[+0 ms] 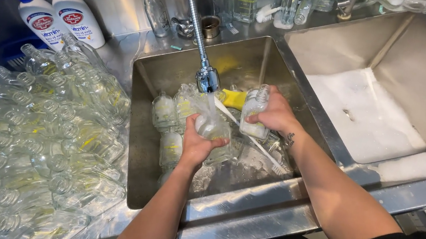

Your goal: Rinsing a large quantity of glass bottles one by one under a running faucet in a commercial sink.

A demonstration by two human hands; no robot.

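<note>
Both grips are closed on glass: the left hand, at frame centre, wraps a clear bottle from below, and the right hand, just to its right, clasps a second clear bottle around its body, neck up. Water falls from the spray faucet straight onto the left bottle, which sits directly under the nozzle, over the steel sink.

To rinse well, it seems best to tilt the left bottle so its mouth meets the stream, let it fill, then tip it out; wet glass is slippery, so the fingers should keep a full wrap rather than a pinch.

Left forearm rises from the bottom edge, wrist bent back, palm up. Right forearm enters from the lower right, wrist nearly straight, knuckles upward.

More bottles lie in the sink with a white brush; many clean-looking bottles crowd the surface at left.
</note>
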